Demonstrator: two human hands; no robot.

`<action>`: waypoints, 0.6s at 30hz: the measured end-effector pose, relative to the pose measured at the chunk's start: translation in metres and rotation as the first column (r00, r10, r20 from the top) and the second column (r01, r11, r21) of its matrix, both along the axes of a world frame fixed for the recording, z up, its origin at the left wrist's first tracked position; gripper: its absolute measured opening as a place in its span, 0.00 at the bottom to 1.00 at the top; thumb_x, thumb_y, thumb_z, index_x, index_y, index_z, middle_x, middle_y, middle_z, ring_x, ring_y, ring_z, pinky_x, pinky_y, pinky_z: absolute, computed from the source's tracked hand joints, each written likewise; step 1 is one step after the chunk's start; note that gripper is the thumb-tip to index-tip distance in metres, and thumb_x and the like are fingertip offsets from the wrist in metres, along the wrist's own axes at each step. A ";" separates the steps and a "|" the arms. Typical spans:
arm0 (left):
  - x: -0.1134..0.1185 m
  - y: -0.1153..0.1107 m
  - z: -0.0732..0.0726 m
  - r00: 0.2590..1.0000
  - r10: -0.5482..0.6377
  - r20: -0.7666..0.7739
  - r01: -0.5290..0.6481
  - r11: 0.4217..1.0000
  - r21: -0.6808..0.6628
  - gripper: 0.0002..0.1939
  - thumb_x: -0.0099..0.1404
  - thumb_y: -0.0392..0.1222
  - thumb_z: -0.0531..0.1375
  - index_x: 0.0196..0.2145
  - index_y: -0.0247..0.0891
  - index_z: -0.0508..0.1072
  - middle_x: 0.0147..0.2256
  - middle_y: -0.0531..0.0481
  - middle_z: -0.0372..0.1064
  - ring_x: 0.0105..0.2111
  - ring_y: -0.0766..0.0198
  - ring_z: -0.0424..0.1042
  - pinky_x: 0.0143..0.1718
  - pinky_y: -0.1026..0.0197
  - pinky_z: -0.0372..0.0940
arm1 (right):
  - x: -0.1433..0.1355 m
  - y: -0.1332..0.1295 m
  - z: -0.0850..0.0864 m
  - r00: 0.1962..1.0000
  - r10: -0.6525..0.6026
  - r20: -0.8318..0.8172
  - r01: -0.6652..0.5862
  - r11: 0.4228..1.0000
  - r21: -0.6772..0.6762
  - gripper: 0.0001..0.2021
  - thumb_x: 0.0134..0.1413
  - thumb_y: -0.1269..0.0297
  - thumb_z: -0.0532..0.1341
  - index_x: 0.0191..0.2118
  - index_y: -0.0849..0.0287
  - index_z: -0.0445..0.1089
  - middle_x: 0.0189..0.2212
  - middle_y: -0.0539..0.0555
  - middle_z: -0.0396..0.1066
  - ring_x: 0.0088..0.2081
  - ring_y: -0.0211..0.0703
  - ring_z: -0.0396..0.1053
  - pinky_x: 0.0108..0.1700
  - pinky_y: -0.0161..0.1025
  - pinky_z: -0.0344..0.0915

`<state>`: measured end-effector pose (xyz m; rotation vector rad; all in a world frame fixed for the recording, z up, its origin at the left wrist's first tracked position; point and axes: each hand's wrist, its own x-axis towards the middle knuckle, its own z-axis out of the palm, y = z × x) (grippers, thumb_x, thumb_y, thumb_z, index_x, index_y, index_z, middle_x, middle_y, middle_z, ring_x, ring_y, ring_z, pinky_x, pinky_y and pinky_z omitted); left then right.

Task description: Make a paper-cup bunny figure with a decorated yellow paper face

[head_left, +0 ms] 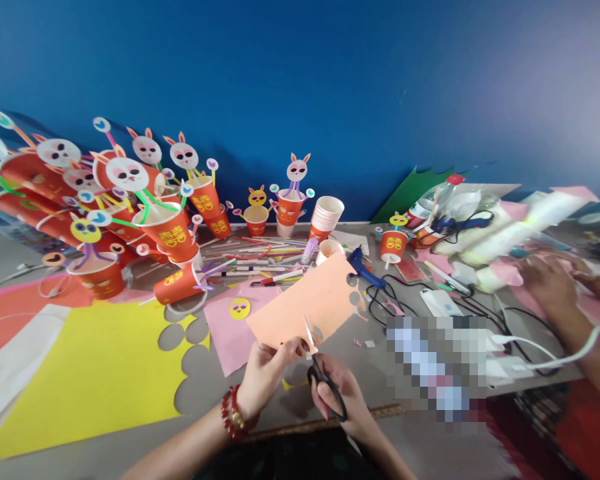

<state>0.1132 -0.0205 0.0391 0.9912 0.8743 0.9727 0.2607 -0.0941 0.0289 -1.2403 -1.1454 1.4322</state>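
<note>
My left hand (273, 370), with red bead bracelets at the wrist, pinches the lower edge of an orange paper sheet (300, 297). The sheet has round holes near its right end. Black-handled scissors (337, 393) are in my right hand (343, 387), their blades at the sheet's lower edge beside my left fingers. Behind the sheet lies a pink sheet (225, 333) with a small yellow face disc (239, 309) on it.
Red cups with rabbit faces (173, 233) crowd the left back. A yellow sheet (95, 367) covers the left. Pens, a blue glue gun (365, 268) and cables lie beyond my hands. Another person's hands (550, 287) are at right.
</note>
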 end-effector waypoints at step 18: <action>0.001 -0.003 -0.003 0.999 0.009 0.036 -0.010 1.000 0.026 0.18 0.63 0.53 0.64 0.27 0.35 0.79 0.27 0.46 0.78 0.30 0.60 0.74 0.34 0.63 0.69 | -0.009 -0.002 -0.003 0.997 -0.073 -0.039 0.073 0.997 -0.007 0.30 0.49 0.30 0.60 0.26 0.56 0.59 0.12 0.44 0.57 0.15 0.32 0.51 0.20 0.34 0.46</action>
